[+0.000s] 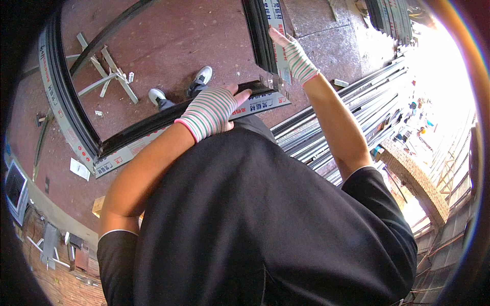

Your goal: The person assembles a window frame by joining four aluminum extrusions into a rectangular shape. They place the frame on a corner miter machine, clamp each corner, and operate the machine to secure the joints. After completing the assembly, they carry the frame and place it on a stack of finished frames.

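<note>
A large black metal window frame (pixel 133 133), with printed white protective film along its outer faces, lies in front of me. My left hand (pixel 212 109), in a striped glove with bare fingertips, is closed over the near rail, close to its right corner. Farther up, my right hand (pixel 298 56), gloved the same way, grips the outer edge of the right-hand rail (pixel 275 30). Its thumb and fingers are partly hidden. Between my hands, loose clear film (pixel 274 84) covers the corner, so I cannot tell whether the two rails meet tightly.
Through the frame, a pale metal trestle (pixel 109 76) shows on the reddish floor (pixel 168 41), near my shoes (pixel 203 75). Long metal profiles (pixel 326 135) are stacked to my right. More profiles (pixel 390 20) stand at the far right. White paper (pixel 80 169) lies on the left.
</note>
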The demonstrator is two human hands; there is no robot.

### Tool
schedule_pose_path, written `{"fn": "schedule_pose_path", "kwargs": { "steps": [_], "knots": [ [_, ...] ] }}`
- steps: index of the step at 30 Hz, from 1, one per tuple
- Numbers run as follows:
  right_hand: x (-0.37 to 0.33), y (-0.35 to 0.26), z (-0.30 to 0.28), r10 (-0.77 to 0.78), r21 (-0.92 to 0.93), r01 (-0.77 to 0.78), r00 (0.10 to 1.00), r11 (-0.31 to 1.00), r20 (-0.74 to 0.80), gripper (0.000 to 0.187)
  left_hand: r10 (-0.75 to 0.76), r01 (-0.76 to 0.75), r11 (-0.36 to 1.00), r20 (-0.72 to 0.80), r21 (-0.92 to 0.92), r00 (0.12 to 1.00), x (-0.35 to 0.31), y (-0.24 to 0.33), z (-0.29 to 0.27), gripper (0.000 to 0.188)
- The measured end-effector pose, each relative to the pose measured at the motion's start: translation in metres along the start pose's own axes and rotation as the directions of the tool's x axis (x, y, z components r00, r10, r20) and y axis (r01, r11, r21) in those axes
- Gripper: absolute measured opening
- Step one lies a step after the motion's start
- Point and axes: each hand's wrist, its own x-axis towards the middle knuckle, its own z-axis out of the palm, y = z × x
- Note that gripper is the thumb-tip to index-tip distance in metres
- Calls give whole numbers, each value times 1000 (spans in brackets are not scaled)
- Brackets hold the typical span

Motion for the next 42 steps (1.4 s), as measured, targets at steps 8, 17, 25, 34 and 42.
{"fn": "schedule_pose_path", "kwargs": {
  "steps": [8,17,25,34,42],
  "knots": [
    [11,9,-7,-24,-57,24,1000,998,-1,53,-17,17,1000,5,7,1000,-1,2,-3,95],
    [13,10,-9,-28,54,26,999,998,45,50,-31,32,998,-27,46,999,-2,7,-3,89],
    [15,11,-9,-9,82,6,999,997,45,50,-43,43,999,-28,0,999,1,5,1,89],
    [10,10,-8,-18,41,17,1000,999,15,53,-69,70,997,-29,27,997,3,8,-3,93],
    [6,14,-7,-72,33,71,997,997,31,49,-91,94,995,-73,38,993,-4,11,-15,94]
  ]
}}
